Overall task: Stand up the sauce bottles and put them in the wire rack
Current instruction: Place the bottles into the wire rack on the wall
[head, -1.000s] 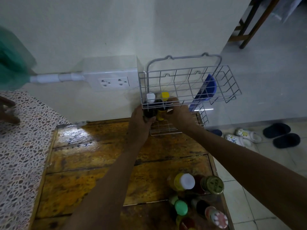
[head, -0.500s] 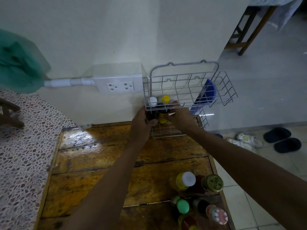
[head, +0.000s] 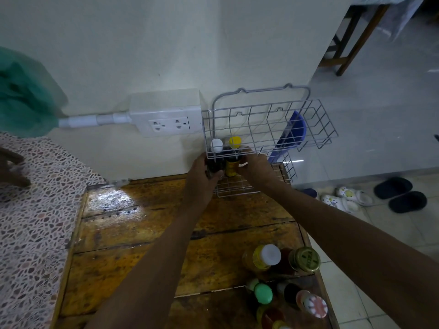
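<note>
there, glossy bottles (head: 222, 160) in gridded wire rack (head: 268, 129)

We find no text that we can read. The round gold metal lid (head: 305, 259) on a jar near the front of the table carries dark embossed lettering across its middle, but it is too small and blurred for us to make out. The yellow label on the yellow-capped dark sauce bottle (head: 231, 167) standing in the wire rack shows only faint dark marks, not letters we can tell apart. The round red-and-white patterned cap (head: 314, 306) at the near edge bears a petal-like design, no words. The white double wall socket (head: 169, 124) shows no marking we can read.
</note>
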